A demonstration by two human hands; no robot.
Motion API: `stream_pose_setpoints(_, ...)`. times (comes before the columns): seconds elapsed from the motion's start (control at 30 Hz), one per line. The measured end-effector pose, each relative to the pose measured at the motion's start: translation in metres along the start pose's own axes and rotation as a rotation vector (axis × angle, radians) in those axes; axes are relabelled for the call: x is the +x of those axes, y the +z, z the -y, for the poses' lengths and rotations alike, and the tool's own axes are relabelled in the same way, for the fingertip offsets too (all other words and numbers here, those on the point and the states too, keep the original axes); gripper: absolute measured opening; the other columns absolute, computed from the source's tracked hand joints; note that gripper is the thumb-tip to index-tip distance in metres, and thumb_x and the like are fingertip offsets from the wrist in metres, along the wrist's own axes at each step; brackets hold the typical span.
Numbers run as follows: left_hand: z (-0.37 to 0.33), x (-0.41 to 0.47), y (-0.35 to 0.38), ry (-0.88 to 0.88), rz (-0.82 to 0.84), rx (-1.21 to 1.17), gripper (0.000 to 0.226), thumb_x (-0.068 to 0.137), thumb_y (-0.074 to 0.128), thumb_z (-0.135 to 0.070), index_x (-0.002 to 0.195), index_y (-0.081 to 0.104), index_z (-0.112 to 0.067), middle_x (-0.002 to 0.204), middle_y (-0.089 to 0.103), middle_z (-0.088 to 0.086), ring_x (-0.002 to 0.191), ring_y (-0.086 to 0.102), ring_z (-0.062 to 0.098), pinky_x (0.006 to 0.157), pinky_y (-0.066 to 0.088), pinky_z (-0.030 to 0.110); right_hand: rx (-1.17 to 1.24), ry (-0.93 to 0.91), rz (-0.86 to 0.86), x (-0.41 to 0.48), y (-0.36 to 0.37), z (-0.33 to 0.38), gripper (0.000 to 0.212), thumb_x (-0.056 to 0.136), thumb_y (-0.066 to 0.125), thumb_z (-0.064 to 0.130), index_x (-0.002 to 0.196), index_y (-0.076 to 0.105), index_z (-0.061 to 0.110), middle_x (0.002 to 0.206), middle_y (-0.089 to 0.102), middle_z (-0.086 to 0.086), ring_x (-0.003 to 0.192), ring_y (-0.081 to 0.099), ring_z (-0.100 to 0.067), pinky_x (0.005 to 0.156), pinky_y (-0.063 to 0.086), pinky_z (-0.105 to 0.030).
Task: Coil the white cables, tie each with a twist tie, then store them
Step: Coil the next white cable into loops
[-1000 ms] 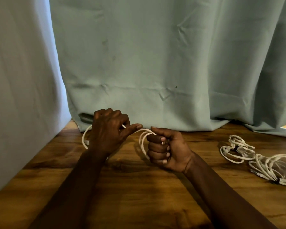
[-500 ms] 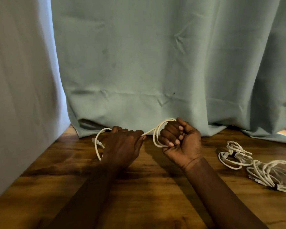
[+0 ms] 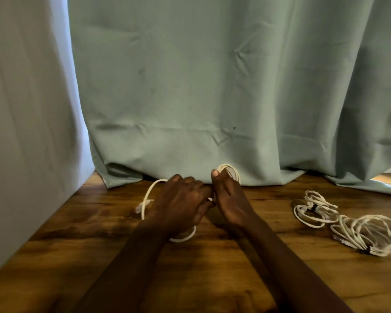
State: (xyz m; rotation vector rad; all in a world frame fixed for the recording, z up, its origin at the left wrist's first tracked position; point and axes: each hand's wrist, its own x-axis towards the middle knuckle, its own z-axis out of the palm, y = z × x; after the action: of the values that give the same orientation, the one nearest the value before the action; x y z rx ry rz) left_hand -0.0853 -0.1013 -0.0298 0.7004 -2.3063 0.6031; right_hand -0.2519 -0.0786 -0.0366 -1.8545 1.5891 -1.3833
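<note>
White cable [image 3: 150,195]: partly coiled, held between both hands over the middle of the wooden table [image 3: 235,279], close to the hem of the green curtain [image 3: 190,86].
Right hand [image 3: 229,199]: closed around a small bundle of loops [image 3: 231,171] that rises above the thumb; palm turned inward toward the other hand.
Left hand [image 3: 181,206]: fingers curled over the loose run of the cable, touching the right hand; one arc stands out to its left, another shows below the wrist.
Free end: a plug [image 3: 142,207] lies on the wood just left of the left hand.
Step in hand (judged): winding the remaining length onto the bundle.
Technique, loop size: each new turn is best matched to those already held, so that the coil lies flat.
Technique, feed: the left hand should pass slack without pulling, letting the cable roll rather than kink.
Technique, hold: the right hand should pinch all turns at one spot, leaving that spot free for the tie.
Risk (judged): a slack grip would let the springy turns fan open.
Count, cables: three white cables in view.
Count, finished: two, the nearer tied coil [image 3: 314,210] and the outer tied coil [image 3: 366,233], touching, well right of the hands; each shows a dark tie.
Count, unfinished: one, in hand.
Count, spare twist ties: none that I can make out.
Count, storage container: none in view.
</note>
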Motion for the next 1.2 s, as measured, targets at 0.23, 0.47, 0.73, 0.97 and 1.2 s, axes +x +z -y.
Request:
stream_pose_setpoints(0.23,0.038,-0.019,-0.022,-0.359,-0.200,-0.180,0.058,0.078,0.057,-0.081,0.063,0.059,-0.025,0.054,0.047,-0.012,0.053,0.053,0.009,0.053,0.036,0.030,0.154,0.108,0.218,-0.003,0.008,0.008,0.063,0.096,0.033,0.078,0.065,0.052,0.026,0.053,0.046,0.010,0.047,0.040,-0.011,0.055,0.032,-0.032)
stream_pose_setpoints(0.47,0.048,-0.025,-0.007,-0.586,-0.286,-0.480,0.052,0.088,0.061,-0.072,0.071,0.065,-0.023,0.056,0.058,-0.005,0.056,0.059,0.010,0.054,0.046,0.037,1.305,0.328,0.812,-0.005,0.003,0.022,0.046,0.103,0.040,0.039,0.061,0.044,0.021,0.046,0.023,0.006,0.039,0.019,-0.010,0.039,0.022,-0.023)
stream_pose_setpoints(0.73,0.043,-0.031,0.019,-0.515,-0.091,-0.367,0.041,0.097,0.049,-0.059,0.075,0.059,-0.027,0.070,0.055,-0.009,0.068,0.056,0.010,0.063,0.041,0.035,1.587,0.342,0.515,-0.003,-0.002,0.024,0.042,0.101,0.032,0.029,0.061,0.043,0.021,0.046,0.027,0.007,0.040,0.019,-0.010,0.040,0.026,-0.024)
stream_pose_setpoints(0.97,0.002,-0.012,0.025,-0.521,0.321,-0.404,0.031,0.088,0.065,-0.051,0.114,0.062,-0.034,0.107,0.071,-0.010,0.104,0.067,0.018,0.084,0.052,0.035,1.662,0.240,0.195,0.008,-0.013,0.018,0.032,0.094,0.042,0.027,0.063,0.049,0.020,0.050,0.038,0.006,0.042,0.038,-0.011,0.046,0.037,-0.026)
stream_pose_setpoints(1.2,-0.017,-0.003,0.016,-0.738,0.484,-1.138,0.029,0.088,0.070,-0.008,0.110,0.072,-0.026,0.086,0.071,0.003,0.074,0.070,0.019,0.071,0.057,0.034,1.369,0.181,-0.075,0.018,-0.022,0.012,0.049,0.109,0.033,0.037,0.067,0.050,0.018,0.052,0.039,0.002,0.044,0.039,-0.012,0.047,0.040,-0.024)
